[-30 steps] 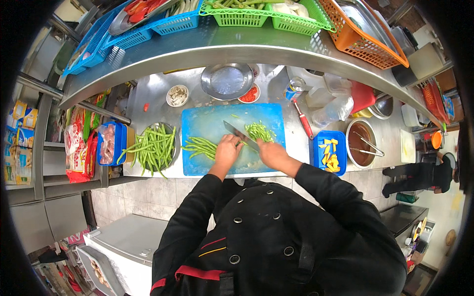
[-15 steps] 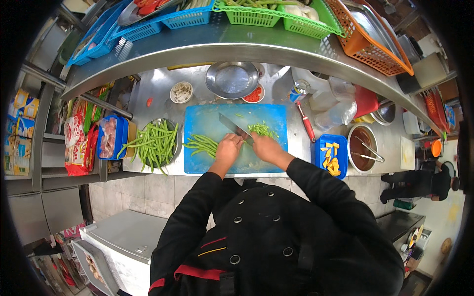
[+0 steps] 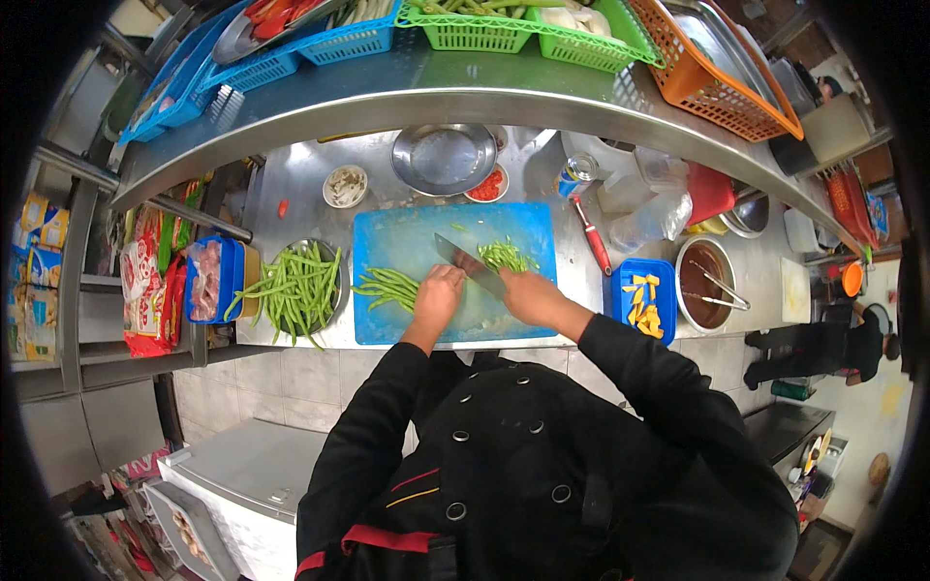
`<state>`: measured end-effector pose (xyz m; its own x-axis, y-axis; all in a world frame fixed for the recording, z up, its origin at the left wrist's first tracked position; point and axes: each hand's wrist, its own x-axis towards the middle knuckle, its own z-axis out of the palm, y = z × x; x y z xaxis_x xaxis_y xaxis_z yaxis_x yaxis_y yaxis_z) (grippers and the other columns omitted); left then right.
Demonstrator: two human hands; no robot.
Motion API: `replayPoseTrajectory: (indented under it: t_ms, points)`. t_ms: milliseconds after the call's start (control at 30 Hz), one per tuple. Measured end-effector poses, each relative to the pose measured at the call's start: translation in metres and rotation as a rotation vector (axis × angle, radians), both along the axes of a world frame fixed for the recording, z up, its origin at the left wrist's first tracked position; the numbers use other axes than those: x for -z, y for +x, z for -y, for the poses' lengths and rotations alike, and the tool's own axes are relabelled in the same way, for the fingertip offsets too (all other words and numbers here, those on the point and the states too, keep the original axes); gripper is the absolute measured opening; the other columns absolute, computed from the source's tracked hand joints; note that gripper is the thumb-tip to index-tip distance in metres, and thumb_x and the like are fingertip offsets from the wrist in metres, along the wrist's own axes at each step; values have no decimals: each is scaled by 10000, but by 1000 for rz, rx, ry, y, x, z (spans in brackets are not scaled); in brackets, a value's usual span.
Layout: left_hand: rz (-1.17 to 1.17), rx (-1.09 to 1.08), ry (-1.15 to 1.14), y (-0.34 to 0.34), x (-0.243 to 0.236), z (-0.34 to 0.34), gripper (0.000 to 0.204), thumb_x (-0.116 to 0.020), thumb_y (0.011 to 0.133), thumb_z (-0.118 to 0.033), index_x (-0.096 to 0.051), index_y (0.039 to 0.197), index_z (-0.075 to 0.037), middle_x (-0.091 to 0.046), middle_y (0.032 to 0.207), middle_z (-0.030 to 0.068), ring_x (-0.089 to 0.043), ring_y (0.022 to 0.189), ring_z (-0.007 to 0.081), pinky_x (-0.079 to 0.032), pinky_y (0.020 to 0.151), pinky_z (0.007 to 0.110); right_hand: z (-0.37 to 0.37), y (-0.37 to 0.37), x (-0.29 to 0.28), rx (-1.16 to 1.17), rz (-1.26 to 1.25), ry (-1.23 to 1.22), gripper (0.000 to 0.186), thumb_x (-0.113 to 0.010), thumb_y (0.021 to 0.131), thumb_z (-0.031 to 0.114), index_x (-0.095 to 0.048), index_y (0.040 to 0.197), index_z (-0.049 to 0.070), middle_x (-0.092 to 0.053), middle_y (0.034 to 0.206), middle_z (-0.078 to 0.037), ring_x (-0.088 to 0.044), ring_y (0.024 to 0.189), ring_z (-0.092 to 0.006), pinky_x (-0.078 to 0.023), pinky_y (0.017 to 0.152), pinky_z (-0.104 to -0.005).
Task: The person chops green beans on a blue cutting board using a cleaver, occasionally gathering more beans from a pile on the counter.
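Observation:
My right hand (image 3: 533, 297) is closed round the handle end of a kitchen knife (image 3: 467, 261), its blade slanting up and left over the blue cutting board (image 3: 387, 229). My left hand (image 3: 439, 293) is closed on the right end of a bunch of long green beans (image 3: 387, 286) lying on the board. Between the blade and my left fingers a small gap shows. Chopped green beans (image 3: 507, 255) lie in a pile on the board, just beyond my right hand. Whole green beans (image 3: 295, 286) heap over a round metal bowl left of the board.
Behind the board stand a metal bowl (image 3: 444, 160), a white-filled bowl (image 3: 346, 185) and a bowl of chopped red pieces (image 3: 487, 184). Rightward are a red-handled peeler (image 3: 593, 238), a blue tub (image 3: 620, 320) of yellow pieces and a sauce pot (image 3: 706, 326). A steel shelf (image 3: 465, 102) overhangs the back.
My right hand and the knife have moved right, away from my left fingers, toward the chopped beans. My left hand stays at the bunch. The whole view has shifted slightly.

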<state>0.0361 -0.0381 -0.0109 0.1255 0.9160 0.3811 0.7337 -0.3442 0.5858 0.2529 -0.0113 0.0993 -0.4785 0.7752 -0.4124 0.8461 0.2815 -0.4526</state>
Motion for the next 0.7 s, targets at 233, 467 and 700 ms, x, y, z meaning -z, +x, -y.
replayPoseTrajectory:
  t_ms: [233, 467, 700]
  points:
    - [-66, 148, -173, -19, -11, -11, 137, -707, 855, -92, -765, 974, -56, -728, 964, 140, -683, 957, 364, -563, 886, 461, -24, -35, 31, -3, -129, 76, 416, -599, 954, 158, -510, 1311, -37, -706, 962, -338, -704, 906, -495, -552, 819, -587]
    - [-533, 210, -399, -123, -29, -41, 187, -625, 891, -150, -788, 983, -137, -737, 1065, 157, -661, 1027, 402, -550, 925, 503, 8, 2, 29, 24, -283, -37, 397, -599, 966, 186, -556, 1297, -29, -716, 959, -304, -693, 942, -494, -542, 857, -567]
    - [-563, 233, -620, -107, -44, -57, 162, -635, 920, -228, -751, 959, -122, -738, 1055, 128, -655, 1047, 388, -527, 923, 513, 4, 56, 29, 130, -217, -135, 412, -640, 954, 226, -564, 1282, -12, -736, 1026, -286, -709, 985, -466, -552, 895, -531]
